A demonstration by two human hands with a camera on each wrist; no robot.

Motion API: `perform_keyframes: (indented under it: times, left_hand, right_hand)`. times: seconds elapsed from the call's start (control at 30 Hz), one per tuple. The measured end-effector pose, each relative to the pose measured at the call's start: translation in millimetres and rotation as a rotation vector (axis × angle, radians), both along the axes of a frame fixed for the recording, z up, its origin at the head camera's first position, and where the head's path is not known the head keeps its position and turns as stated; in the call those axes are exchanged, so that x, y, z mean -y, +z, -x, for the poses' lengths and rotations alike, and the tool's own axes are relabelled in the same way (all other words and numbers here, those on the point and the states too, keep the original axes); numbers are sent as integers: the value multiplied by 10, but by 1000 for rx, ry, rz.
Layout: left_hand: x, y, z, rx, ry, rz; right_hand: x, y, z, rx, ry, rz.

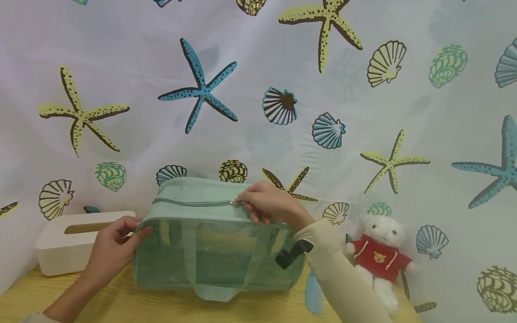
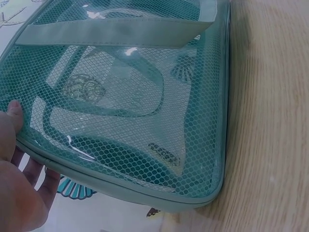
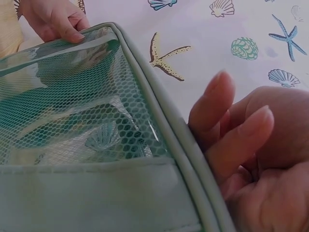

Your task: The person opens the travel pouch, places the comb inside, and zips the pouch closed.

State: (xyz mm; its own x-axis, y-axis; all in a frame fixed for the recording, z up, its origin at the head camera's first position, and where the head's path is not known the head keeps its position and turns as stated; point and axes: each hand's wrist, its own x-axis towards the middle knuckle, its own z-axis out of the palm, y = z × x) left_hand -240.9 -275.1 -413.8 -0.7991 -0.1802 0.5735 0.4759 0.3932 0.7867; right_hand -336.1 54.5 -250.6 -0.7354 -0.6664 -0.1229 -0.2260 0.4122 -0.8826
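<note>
A mint-green mesh bag [image 1: 165,260] with a see-through front and a hanging strap handle stands on the wooden table. My left hand [image 1: 117,242] grips its upper left end, thumb on the front and fingers behind the edge, as the left wrist view also shows. On top, my right hand [image 1: 266,204] pinches the zipper pull [image 1: 233,202] about midway along the zipper [image 1: 194,204]. The zipper track left of the pull looks closed; the hand covers the part to its right. In the right wrist view, the curled fingers of the right hand [image 3: 260,145] lie beside the bag's piped rim [image 3: 164,116].
A white tissue box [image 1: 60,255] with a slot on top stands left of the bag. To the right sits a white teddy bear [image 1: 381,251] in a red hoodie. Behind hangs a cloth [image 1: 258,148] printed with shells and starfish. The wooden table [image 1: 161,309] lies underneath.
</note>
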Motion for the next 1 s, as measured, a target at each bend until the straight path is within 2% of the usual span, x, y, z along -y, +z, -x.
perform_keyframes:
  times: [0.23, 0.7, 1.0]
  left_hand:
    - [18, -26, -13, -9, 21, 5]
    - [-29, 2, 3, -37, -30, -26]
    - [-6, -24, 5, -24, -1, -4]
  right_hand:
    - [93, -33, 17, -22, 34, 3]
    - [202, -37, -8, -43, 32, -7]
    - [348, -27, -17, -50, 54, -3]
